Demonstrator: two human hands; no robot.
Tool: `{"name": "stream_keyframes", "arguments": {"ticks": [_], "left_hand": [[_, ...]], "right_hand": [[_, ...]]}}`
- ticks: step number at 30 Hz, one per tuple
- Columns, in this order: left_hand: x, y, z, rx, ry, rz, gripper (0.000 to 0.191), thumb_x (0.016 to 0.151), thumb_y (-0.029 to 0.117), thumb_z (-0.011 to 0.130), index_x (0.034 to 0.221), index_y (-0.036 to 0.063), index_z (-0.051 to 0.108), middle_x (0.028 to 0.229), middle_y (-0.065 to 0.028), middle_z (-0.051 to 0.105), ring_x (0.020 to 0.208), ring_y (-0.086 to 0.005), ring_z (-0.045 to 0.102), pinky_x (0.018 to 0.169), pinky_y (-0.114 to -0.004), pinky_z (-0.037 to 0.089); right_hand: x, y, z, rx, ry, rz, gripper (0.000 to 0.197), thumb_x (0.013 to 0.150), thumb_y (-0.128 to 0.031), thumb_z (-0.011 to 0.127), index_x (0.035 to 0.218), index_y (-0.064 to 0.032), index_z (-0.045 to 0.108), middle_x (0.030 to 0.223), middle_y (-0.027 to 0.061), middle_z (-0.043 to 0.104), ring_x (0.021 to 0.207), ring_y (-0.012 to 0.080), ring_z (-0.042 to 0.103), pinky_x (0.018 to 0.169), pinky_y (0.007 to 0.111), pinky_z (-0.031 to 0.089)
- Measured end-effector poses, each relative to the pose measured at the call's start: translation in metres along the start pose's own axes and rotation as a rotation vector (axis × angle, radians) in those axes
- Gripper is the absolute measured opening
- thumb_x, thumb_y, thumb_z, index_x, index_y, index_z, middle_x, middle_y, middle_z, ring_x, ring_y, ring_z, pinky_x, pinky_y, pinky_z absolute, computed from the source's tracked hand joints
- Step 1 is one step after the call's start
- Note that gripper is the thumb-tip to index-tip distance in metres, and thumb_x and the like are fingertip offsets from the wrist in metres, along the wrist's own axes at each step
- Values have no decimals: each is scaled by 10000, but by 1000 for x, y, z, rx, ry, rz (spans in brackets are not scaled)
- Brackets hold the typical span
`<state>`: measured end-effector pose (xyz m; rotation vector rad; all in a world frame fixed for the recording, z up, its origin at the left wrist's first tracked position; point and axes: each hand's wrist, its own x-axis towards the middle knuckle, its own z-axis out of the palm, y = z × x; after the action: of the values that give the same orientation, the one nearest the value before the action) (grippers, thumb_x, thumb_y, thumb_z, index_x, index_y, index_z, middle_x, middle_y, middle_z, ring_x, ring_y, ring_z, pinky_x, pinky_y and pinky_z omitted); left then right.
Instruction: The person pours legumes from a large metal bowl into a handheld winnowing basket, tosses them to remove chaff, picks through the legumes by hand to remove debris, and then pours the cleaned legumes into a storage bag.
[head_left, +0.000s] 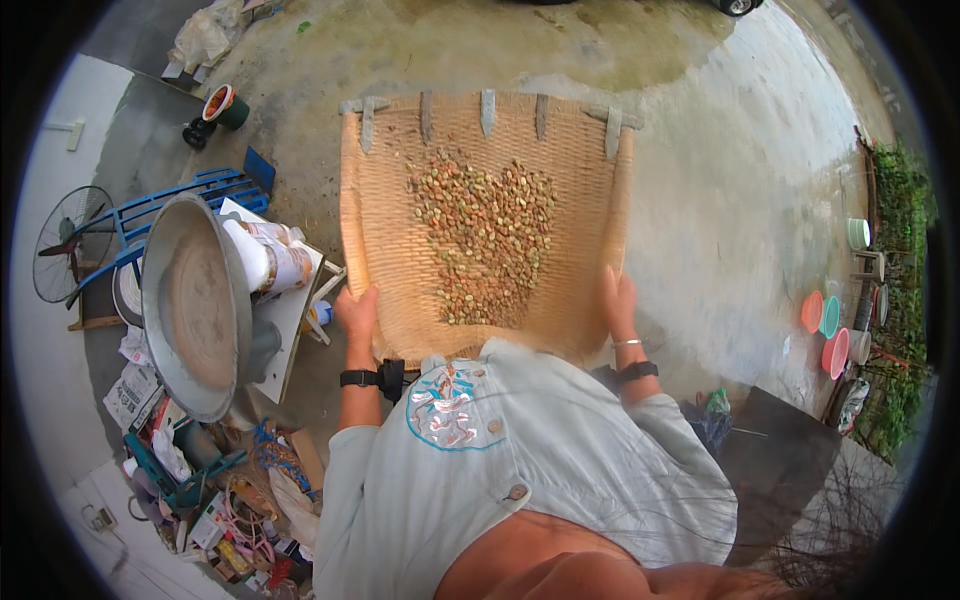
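Note:
A woven bamboo winnowing basket (390, 247) is held out in front of my body, its near edge against my shirt. My left hand (358, 309) grips the rolled left rim, and my right hand (619, 300) grips the right rim near its lower corner. Brown and greenish beans or seeds (487, 240) lie heaped loosely over the middle of the weave. Grey and brown strips (487, 112) are fixed along the far edge. The fingers under the basket are hidden.
To my left, a large metal basin (199, 307) stands by a white table (289, 352) and a blue hand cart (172, 202). Clutter (240, 510) lies behind them. A green bucket (229, 111) stands farther off. Coloured basins (834, 352) line the planted right edge of the concrete floor (735, 225).

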<state>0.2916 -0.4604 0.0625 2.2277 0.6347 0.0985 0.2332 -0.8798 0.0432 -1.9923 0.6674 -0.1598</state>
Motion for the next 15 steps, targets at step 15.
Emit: {"name": "stream_keyframes", "arguments": {"ticks": [15], "left_hand": [[-40,33,-23,-345,-124,105,221,743,71,575,926,-51,556,783,-58,579,665,-97,525,595,-236,435]], "right_hand": [[12,54,-3,461,-60,-25,223,786,-219,561,848,-4,555,707,18,538,593,99,470,499,240,384]]}}
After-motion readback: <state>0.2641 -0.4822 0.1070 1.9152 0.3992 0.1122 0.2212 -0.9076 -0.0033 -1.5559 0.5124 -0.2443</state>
